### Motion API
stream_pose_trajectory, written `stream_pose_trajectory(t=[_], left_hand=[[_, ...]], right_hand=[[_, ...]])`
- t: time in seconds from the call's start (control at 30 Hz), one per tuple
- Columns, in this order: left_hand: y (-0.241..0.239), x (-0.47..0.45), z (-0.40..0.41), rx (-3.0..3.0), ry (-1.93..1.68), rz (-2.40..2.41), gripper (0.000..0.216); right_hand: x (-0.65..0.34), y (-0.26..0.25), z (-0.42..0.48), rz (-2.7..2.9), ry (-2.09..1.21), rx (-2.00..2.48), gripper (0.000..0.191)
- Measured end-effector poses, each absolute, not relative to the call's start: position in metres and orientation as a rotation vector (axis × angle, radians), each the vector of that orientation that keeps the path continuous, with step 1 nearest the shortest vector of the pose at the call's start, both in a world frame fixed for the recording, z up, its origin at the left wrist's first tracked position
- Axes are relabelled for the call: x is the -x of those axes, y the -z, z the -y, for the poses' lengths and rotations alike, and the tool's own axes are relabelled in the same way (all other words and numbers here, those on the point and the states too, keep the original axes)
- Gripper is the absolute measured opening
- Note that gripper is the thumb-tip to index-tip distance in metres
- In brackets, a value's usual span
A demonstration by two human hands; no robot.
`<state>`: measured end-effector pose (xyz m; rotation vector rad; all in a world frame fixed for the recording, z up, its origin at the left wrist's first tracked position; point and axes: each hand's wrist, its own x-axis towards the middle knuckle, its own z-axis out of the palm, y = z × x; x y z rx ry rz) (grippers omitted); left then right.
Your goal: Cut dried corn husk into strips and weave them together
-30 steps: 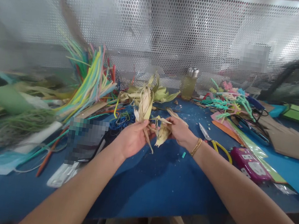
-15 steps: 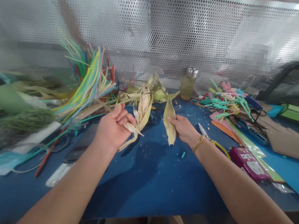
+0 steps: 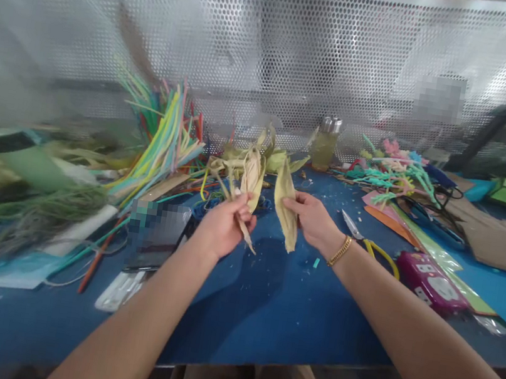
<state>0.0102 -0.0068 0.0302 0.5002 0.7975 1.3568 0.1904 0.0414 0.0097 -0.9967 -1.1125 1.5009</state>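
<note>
My left hand (image 3: 232, 224) is closed around the lower end of a bundle of dried corn husks (image 3: 252, 175), whose pale leaves stand upright above the fingers. A thin strip hangs out below that hand. Between thumb and fingers my right hand (image 3: 312, 219) pinches a single flat corn husk leaf (image 3: 285, 204), held close beside the bundle but apart from it. The leaf is yellow-green, pointed at the top and ragged at the bottom. Behind both hands lie more loose husks (image 3: 279, 160) on the blue table (image 3: 259, 304).
Scissors (image 3: 371, 242) with yellow handles and a purple case (image 3: 429, 282) lie at right. A glass bottle (image 3: 325, 146) stands at the back before a perforated metal screen (image 3: 311, 52). Coloured pipe cleaners (image 3: 160, 138) and a phone (image 3: 161, 233) are at left.
My left hand has turned and moved right, its fingers now gripping the bundle's base and bringing it nearer the leaf. The right hand keeps its hold. The view has shifted slightly.
</note>
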Motion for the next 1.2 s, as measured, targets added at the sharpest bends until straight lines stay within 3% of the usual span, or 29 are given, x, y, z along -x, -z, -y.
stream_pose_trajectory(t=[0.1, 0.37, 0.67, 1.2], left_hand=[[-0.014, -0.031, 0.009, -0.647, -1.326, -0.913, 0.019], [-0.008, -0.034, 0.013, -0.825, -1.279, -1.011, 0.034], [-0.005, -0.037, 0.011, -0.818, -1.375, -1.135, 0.03], [-0.003, -0.034, 0.009, -0.738, -1.326, -1.045, 0.027]], right_hand=[[-0.18, -0.01, -0.027, 1.219, -1.469, 0.916, 0.024], [-0.173, 0.0, -0.026, 1.169, -1.344, 0.977, 0.022], [-0.172, -0.003, -0.02, 1.19, -1.534, 0.992, 0.019], [-0.177, -0.006, -0.021, 1.345, -1.554, 1.03, 0.013]])
